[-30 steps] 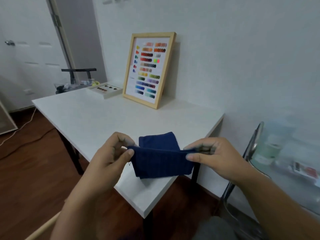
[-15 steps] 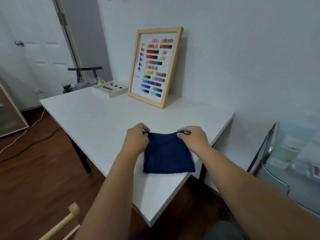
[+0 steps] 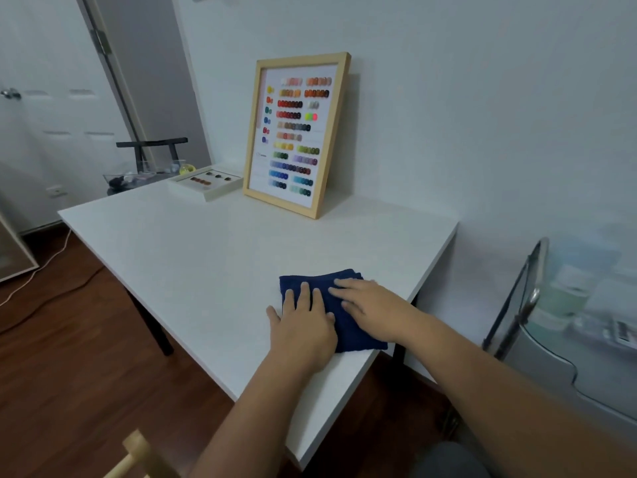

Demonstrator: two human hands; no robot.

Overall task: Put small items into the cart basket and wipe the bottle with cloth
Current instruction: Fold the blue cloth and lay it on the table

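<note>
A folded dark blue cloth (image 3: 339, 310) lies flat near the right front corner of the white table (image 3: 193, 257). My left hand (image 3: 303, 326) rests palm down on its left half, fingers spread. My right hand (image 3: 368, 310) lies flat on its right half, fingers pointing left. Neither hand grips the cloth. At the right stands a clear cart basket (image 3: 565, 343) with a metal frame; inside it a pale green and white bottle (image 3: 565, 298) shows blurred through the wall.
A wooden-framed colour chart (image 3: 296, 132) leans on the wall at the table's back. A white tray of small dark items (image 3: 206, 182) sits left of it. A black cart with a clear bin (image 3: 148, 167) stands behind. Wood floor lies left.
The cloth was held up folded between both hands, then laid down on the table. Both hands have let go of its edge and now press flat on top of it.
</note>
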